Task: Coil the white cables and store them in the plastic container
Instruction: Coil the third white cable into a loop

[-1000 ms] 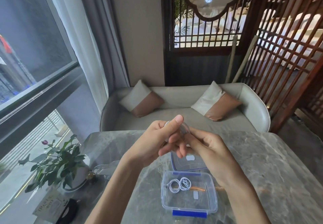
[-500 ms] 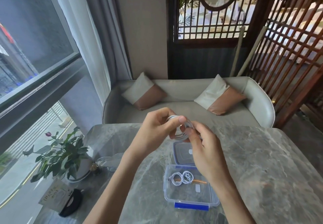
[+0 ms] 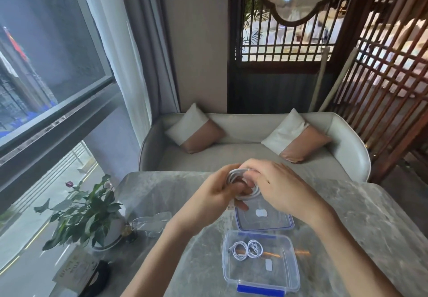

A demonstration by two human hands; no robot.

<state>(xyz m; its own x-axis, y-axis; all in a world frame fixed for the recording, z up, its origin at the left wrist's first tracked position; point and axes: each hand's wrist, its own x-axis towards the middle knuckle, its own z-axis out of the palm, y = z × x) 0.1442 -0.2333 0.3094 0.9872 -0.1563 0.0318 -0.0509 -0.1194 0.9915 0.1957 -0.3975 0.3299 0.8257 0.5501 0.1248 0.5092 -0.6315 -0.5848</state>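
A white cable (image 3: 246, 195) is wound into a coil between both hands, held above the table. My left hand (image 3: 208, 200) grips the coil from the left, with a plug end poking out below the fingers. My right hand (image 3: 275, 186) covers it from the right, fingers curled over the loops. Below the hands a clear plastic container (image 3: 292, 280) with blue clips stands open on the marble table (image 3: 361, 232). Two small coiled white cables (image 3: 247, 249) lie inside it. Its clear lid (image 3: 278, 223) lies flat just behind it.
A potted plant (image 3: 83, 213) stands at the table's left edge, with a clear glass object (image 3: 151, 223) beside it and a black item (image 3: 98, 278) on a paper card in front. A grey sofa (image 3: 252, 155) with two cushions faces the table.
The camera has tilted further down. Both hands have lowered toward the table, and my right hand has rolled over the top of the coil.
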